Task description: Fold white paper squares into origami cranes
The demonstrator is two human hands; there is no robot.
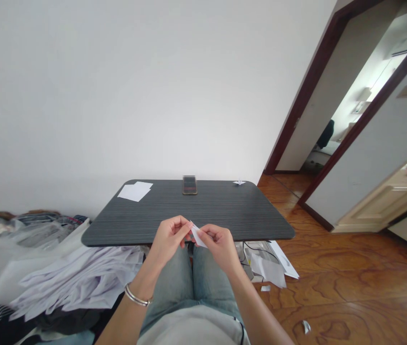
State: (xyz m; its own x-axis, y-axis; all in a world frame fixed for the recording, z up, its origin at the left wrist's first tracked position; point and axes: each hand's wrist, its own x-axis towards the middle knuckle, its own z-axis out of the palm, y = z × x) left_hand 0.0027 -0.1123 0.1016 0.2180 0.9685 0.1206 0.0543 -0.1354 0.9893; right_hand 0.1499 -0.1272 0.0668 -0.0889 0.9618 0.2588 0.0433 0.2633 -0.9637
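Between my two hands is a small folded piece of white paper (199,237), held above my lap at the near edge of the dark table (225,206). My left hand (170,235) pinches its upper left tip between thumb and fingers. With thumb and fingers closed, my right hand (219,242) grips the paper's right side. Part of the paper is hidden behind the fingers. At the table's far right corner stands a small folded white paper figure (239,182). A few flat white paper sheets (134,191) lie overlapping at the far left.
A phone-like device (189,185) stands at the table's back middle, near the wall. Piled cloth and plastic (81,278) lie left of the table. Papers and cables (266,266) sit below its right side. Paper scraps (306,327) lie on the wooden floor.
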